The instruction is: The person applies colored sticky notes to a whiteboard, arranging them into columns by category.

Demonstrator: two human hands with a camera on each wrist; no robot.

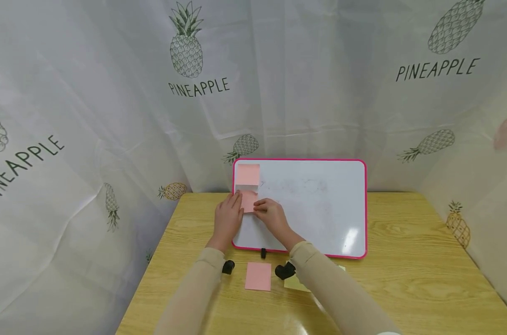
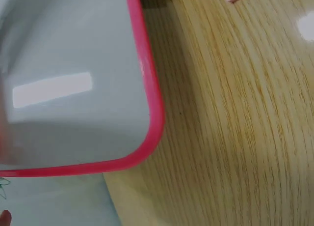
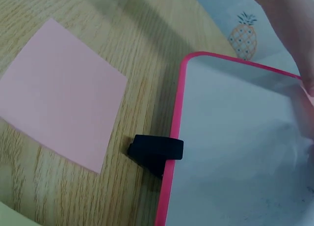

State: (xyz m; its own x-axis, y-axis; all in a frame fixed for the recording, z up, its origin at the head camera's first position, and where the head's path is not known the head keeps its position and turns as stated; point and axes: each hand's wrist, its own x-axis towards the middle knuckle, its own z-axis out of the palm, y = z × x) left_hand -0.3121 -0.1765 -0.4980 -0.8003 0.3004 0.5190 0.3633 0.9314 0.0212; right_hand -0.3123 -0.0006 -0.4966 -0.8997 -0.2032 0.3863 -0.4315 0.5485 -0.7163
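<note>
A whiteboard (image 1: pixel 316 209) with a pink frame leans back on the table. One pink sticky note (image 1: pixel 248 175) sits at its upper left corner, with a second pink sticky note (image 1: pixel 248 201) directly below. My left hand (image 1: pixel 228 217) rests on the lower note's left side, fingers extended upward. At that note's lower right edge, my right hand (image 1: pixel 273 217) pinches the paper between thumb and fingers. The left wrist view shows mostly the board's corner (image 2: pixel 154 123). In the right wrist view, an arm and part of a hand (image 3: pixel 289 34) reach over the board.
A pink sticky note pad (image 1: pixel 258 276) lies on the wooden table (image 1: pixel 404 279) before the board. Partly under the right forearm is a yellow note pad (image 1: pixel 296 283). A black foot (image 3: pixel 156 150) grips the board's lower edge. Pineapple-print curtain (image 1: pixel 299 93) hangs behind.
</note>
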